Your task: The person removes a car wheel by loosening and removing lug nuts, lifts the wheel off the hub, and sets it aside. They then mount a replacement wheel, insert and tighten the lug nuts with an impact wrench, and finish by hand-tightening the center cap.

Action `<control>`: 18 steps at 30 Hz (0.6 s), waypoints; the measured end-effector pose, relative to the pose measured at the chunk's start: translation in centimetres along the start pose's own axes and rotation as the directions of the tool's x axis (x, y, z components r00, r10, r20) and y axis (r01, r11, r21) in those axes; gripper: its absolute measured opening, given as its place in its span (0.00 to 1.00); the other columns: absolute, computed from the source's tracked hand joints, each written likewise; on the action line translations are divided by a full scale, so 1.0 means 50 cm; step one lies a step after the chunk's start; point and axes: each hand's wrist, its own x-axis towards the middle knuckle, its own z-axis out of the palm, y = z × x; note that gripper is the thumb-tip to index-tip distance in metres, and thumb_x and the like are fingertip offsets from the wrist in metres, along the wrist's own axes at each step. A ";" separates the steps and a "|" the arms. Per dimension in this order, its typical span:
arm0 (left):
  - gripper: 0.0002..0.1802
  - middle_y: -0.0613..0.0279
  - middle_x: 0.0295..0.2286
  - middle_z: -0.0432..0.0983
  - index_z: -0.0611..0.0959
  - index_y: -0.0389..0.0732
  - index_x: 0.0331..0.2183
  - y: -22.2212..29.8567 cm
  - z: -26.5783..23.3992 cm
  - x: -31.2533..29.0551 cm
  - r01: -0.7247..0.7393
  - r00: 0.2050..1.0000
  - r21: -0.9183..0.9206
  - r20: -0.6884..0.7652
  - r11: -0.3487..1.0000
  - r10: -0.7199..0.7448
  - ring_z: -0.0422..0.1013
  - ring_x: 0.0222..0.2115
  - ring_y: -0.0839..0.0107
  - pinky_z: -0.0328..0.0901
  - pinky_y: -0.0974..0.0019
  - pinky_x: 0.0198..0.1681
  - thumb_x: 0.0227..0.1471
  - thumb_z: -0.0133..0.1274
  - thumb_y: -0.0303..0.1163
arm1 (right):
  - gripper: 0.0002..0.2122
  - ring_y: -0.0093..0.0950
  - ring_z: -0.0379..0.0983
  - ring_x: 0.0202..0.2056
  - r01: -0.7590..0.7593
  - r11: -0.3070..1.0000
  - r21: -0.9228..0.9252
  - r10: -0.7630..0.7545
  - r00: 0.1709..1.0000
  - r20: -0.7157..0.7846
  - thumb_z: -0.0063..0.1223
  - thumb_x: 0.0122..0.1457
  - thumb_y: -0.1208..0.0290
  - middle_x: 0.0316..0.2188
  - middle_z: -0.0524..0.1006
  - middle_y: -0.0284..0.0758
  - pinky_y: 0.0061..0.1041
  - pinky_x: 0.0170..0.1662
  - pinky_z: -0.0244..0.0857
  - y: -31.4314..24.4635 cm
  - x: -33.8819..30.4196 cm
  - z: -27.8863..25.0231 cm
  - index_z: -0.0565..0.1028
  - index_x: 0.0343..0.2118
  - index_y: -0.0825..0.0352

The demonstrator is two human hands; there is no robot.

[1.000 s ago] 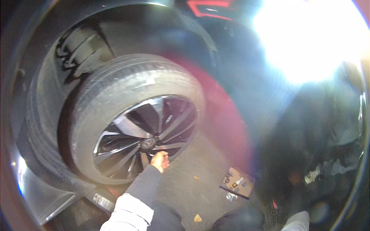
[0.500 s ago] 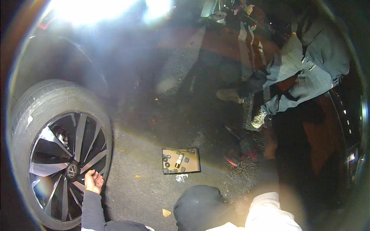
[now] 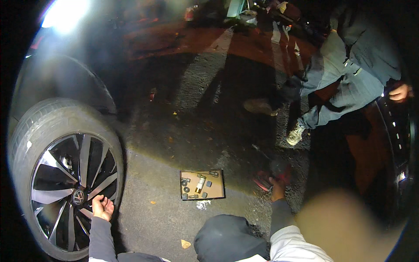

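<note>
A car wheel (image 3: 114,144) with a black and silver alloy rim (image 3: 102,187) stands upright at the left. My left hand (image 3: 103,208) is at the rim beside its centre cap (image 3: 78,197), fingers curled in; whether something small is in them is hidden. My right hand (image 3: 278,190) reaches down to a red object (image 3: 263,180) on the dark ground, touching or just over it; its kind and my fingertips are too dim to make out. Between my hands lies a shallow dark-edged tray (image 3: 209,193) holding wheel bolts (image 3: 213,174), black round caps and a pale cylindrical socket (image 3: 200,184).
My bent knee (image 3: 224,238) is just below the tray. Another person's jeans-clad leg (image 3: 331,109) and light shoe (image 3: 295,135) are at the far right, with that person's hand (image 3: 399,92) by the edge. A bright lamp (image 3: 65,15) glares at upper left.
My right hand has come into view and reached forward to the red object. My left hand remains at the rim. The other person's hand now shows at the right edge.
</note>
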 end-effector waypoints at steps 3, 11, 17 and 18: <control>0.14 0.61 0.33 0.77 0.80 0.44 0.28 -0.002 -0.007 0.011 0.006 1.000 -0.009 0.016 1.000 -0.006 0.70 0.38 0.62 0.66 0.61 0.45 0.47 0.60 0.44 | 0.13 0.28 0.72 0.44 -0.127 0.985 0.118 0.138 0.986 -0.092 0.66 0.52 0.77 0.41 0.78 0.30 0.32 0.52 0.64 0.003 0.021 0.008 0.78 0.41 0.68; 0.12 0.59 0.30 0.74 0.77 0.43 0.29 0.000 0.010 0.001 -0.061 0.978 0.007 0.199 0.998 0.058 0.70 0.34 0.60 0.69 0.58 0.39 0.46 0.59 0.39 | 0.13 0.29 0.75 0.34 0.216 0.547 -0.809 0.146 0.926 0.347 0.56 0.59 0.77 0.32 0.81 0.36 0.33 0.40 0.70 -0.047 0.019 -0.011 0.81 0.46 0.70; 0.08 0.63 0.23 0.70 0.77 0.44 0.28 -0.003 0.072 -0.001 -0.117 0.984 0.010 0.133 0.993 0.115 0.69 0.25 0.64 0.67 0.57 0.26 0.49 0.58 0.36 | 0.16 0.30 0.77 0.40 -0.290 0.945 0.155 0.257 0.945 0.202 0.55 0.61 0.82 0.41 0.82 0.36 0.33 0.49 0.70 -0.232 -0.076 0.264 0.78 0.53 0.70; 0.09 0.63 0.24 0.71 0.77 0.43 0.28 0.003 0.082 -0.001 -0.096 0.995 0.071 0.046 0.993 0.093 0.71 0.28 0.63 0.68 0.55 0.28 0.48 0.59 0.37 | 0.17 0.30 0.78 0.41 -0.244 0.953 0.177 0.182 0.934 0.307 0.54 0.61 0.83 0.43 0.82 0.36 0.32 0.51 0.70 -0.277 -0.103 0.318 0.77 0.54 0.70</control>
